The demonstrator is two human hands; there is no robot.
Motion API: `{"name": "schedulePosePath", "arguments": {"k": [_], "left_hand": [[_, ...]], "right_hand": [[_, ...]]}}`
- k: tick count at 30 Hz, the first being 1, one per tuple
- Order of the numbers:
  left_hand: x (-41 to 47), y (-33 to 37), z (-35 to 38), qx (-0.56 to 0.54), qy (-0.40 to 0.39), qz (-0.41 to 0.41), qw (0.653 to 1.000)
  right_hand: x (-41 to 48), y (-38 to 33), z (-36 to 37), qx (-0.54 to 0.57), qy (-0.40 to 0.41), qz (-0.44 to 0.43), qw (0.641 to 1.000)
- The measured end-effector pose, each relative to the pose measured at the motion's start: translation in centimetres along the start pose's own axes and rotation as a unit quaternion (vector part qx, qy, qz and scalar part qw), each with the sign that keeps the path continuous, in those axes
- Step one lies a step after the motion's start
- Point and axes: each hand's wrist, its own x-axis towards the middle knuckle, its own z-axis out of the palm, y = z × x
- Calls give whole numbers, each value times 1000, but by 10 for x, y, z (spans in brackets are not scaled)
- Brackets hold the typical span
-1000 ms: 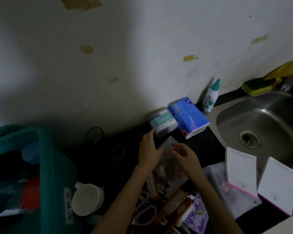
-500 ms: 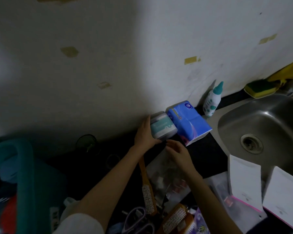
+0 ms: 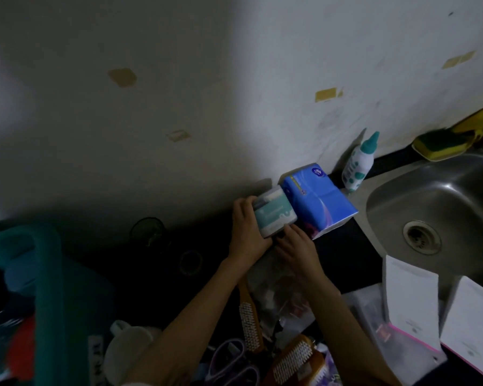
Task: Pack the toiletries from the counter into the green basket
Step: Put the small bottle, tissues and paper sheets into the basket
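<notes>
1. Head view, dim light: the left hand (image 3: 247, 229) curls its fingers round the side of a round clear plastic tub with a teal-and-white label (image 3: 273, 215), at the back of the black counter (image 3: 343, 263) near the wall.
2. The right hand (image 3: 296, 247) reaches to the tub's near end, fingertips touching it; I cannot tell whether they grip.
3. A blue plastic tissue pack (image 3: 321, 201) touches the tub's right side.
4. The green plastic basket (image 3: 53, 274) stands well apart, far left.

Home kitchen — steel sink (image 3: 441, 201) in dark counter (image 3: 343, 263), scrub sponge (image 3: 441, 143) by tape-marked wall (image 3: 234, 79)
</notes>
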Motion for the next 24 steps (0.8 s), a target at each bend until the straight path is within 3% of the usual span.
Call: {"name": "schedulePosePath", "arguments": {"k": [4,9,13,24], "left_hand": [[-11,16,-10,10,-7,53,999],[-34,35,-20,73,-35,128,988],[-70,49,-28,107,-55,122,985],[-163,70,-80,91,-80,248,961]], "right_hand": [[-8,-4,3,24,-15,16,999],[-30,-11,4,146,-25,37,988],[-54,-9,-3,244,-79,16,966],[-113,14,-43,132,-112,52,984]]}}
